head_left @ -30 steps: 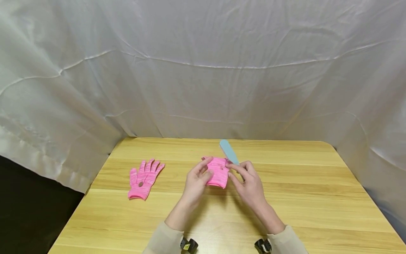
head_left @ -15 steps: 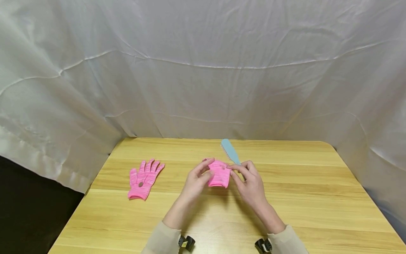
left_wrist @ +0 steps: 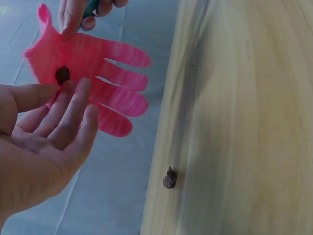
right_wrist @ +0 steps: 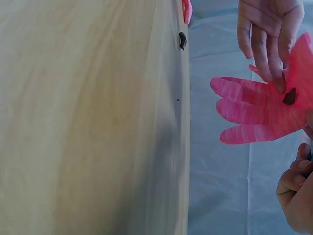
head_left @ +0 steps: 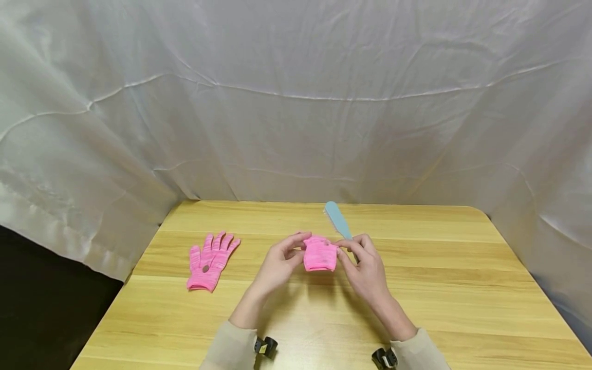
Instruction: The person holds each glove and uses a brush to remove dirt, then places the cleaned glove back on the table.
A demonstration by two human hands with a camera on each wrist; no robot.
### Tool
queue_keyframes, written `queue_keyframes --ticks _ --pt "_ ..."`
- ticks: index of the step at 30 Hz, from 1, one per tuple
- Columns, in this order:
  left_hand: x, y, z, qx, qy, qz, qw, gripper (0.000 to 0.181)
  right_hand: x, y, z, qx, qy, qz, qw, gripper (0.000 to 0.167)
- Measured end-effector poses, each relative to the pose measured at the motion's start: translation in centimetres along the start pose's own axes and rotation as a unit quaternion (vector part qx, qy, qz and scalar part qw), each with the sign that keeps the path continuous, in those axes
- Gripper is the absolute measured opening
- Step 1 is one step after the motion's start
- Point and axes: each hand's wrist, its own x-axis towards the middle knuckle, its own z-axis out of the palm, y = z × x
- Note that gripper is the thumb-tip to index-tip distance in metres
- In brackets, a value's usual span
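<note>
In the head view, a pink knit glove [head_left: 320, 257] hangs above the table between both hands, its cuff toward the person. My left hand [head_left: 276, 267] pinches its left side. The right hand [head_left: 366, 268] pinches its right edge between thumb and index finger. That same hand also grips the handle of a light blue brush [head_left: 338, 220], whose head points away with bristles on its left side. The left wrist view shows the glove's fingers spread, and a dark brown patch [left_wrist: 62, 75] by my left fingertips. Part of the brush handle is hidden by the right hand.
A second pink glove [head_left: 208, 277] lies flat at the left of the wooden table [head_left: 439, 288], with a brown round spot [head_left: 205, 268] on it. A small dark brown lump [left_wrist: 169, 178] sits near a table edge. Grey curtain [head_left: 296, 133] surrounds the back and sides.
The held glove has tilted and moved slightly right, so its brown spot shows less in the head view. My left hand has shifted a little and its forearm has swung left. The brush moved slightly right.
</note>
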Motion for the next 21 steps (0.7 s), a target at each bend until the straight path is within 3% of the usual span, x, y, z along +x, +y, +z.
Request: queue_keyframes --ticks 10,17,21 --pt "0.13 -0.53 0.25 0.047 0.075 0.045 0.9951 0.03 -0.07 -0.25 0.14 0.016 -0.013 0.012 0.9997 0.015" --pt "0.26 -0.63 0.26 0.072 0.119 0.051 0.989 0.02 -0.29 -0.35 0.3 0.018 -0.028 0.026 0.9991 0.012" --pt "0.24 -0.6 0.23 0.086 0.121 0.044 0.988 0.018 -0.34 -0.46 0.3 0.018 -0.028 0.028 0.9991 0.01"
